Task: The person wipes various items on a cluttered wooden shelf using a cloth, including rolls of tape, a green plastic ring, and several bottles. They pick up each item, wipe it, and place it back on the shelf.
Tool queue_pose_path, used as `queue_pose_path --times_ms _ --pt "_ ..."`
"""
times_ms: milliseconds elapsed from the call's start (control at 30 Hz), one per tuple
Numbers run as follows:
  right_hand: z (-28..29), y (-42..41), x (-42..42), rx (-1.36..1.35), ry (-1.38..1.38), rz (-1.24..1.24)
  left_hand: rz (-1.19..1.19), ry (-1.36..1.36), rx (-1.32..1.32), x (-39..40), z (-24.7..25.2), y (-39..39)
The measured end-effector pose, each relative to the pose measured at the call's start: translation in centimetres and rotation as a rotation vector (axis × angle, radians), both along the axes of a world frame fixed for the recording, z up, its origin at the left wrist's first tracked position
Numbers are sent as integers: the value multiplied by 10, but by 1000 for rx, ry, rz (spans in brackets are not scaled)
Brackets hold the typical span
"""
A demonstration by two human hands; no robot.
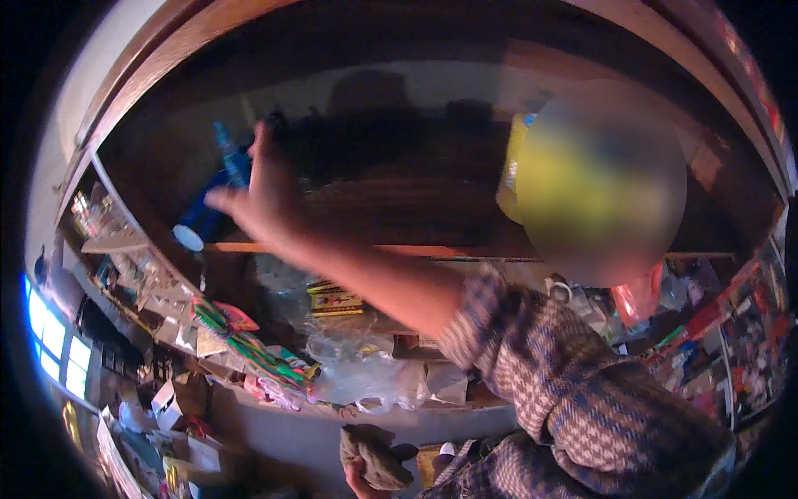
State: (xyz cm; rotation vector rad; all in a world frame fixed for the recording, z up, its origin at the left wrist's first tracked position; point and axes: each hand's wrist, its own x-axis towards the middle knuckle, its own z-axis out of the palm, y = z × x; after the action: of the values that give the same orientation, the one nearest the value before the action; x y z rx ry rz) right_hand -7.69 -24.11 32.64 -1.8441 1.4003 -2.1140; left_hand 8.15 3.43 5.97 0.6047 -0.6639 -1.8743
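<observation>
My right hand (259, 187), in a rolled plaid sleeve, reaches up and left into a dark shelf compartment (399, 206). Its thumb and fingers are spread. Behind them leans a blue bottle-like object (209, 209) with a light blue upper part and a pale round end; whether the hand touches it cannot be told. Low in the view, my left hand (356, 480) is closed on a bunched grey-brown cloth (377, 458), only partly visible.
A yellow packet (512, 165) stands on the right, partly covered by a blurred patch. Below the shelf edge (405, 251) lie a yellow-and-red box (335, 299), clear plastic wrapping (368, 368) and colourful bundled goods (249, 349). Cartons (167, 405) crowd the lower left.
</observation>
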Motion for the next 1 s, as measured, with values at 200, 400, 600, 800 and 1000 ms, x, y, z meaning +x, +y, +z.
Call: queue_pose_path --times_ms 200,400,600,800,1000 --pt "-165 197 -6 107 526 560 30 328 211 -18 -50 -30" --pt "-281 292 -74 546 875 385 -146 185 388 -72 -36 -28" --pt "-245 308 -132 540 860 197 -267 173 248 -67 -73 -52" --pt "-250 273 -269 760 52 -299 -216 241 54 -36 -107 -64" --pt "-238 249 -350 775 -456 -428 34 91 360 -48 -55 -14"
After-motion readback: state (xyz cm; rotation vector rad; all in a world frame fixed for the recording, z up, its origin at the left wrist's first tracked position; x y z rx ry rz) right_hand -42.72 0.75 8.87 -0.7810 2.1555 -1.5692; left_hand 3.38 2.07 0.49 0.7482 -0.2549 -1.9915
